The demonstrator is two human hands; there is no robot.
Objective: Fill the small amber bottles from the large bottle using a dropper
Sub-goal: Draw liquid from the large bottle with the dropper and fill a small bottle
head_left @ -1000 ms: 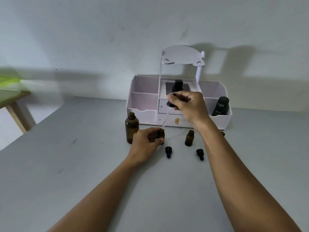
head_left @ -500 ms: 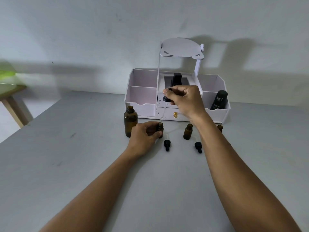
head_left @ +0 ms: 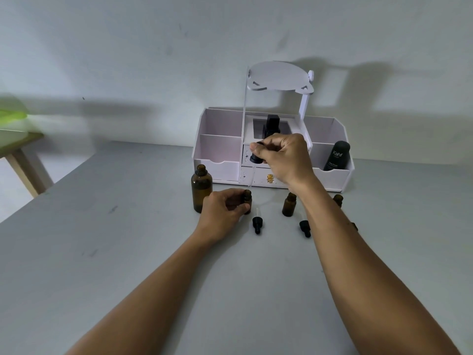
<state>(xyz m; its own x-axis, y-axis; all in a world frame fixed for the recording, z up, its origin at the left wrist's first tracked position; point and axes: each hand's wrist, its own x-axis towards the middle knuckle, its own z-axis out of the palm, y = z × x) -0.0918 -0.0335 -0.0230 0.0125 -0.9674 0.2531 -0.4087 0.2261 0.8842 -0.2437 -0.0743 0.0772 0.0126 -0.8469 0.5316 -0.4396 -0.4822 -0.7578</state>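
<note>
My left hand (head_left: pixel 224 209) grips a small open amber bottle (head_left: pixel 247 198) standing on the grey table (head_left: pixel 102 252). My right hand (head_left: pixel 282 156) pinches the black bulb of a dropper (head_left: pixel 256 158); its clear glass tube points down, tip just above that bottle's mouth. The large amber bottle (head_left: pixel 201 188) stands uncapped just left of my left hand. A second small amber bottle (head_left: pixel 289 204) stands to the right, and a third (head_left: pixel 338 200) shows partly behind my right forearm. Two black dropper caps (head_left: pixel 257 224) (head_left: pixel 305 228) lie on the table in front.
A white desk organizer (head_left: pixel 271 149) with compartments and small drawers stands against the wall behind the bottles. It holds a dark Kahf tube (head_left: pixel 336 156) at right and a black bottle (head_left: pixel 271 126) in the middle. A wooden side table (head_left: pixel 18 149) is at far left.
The view shifted slightly. Both hands kept their hold, and the dropper stayed over the small bottle, its tip now just above the mouth.
</note>
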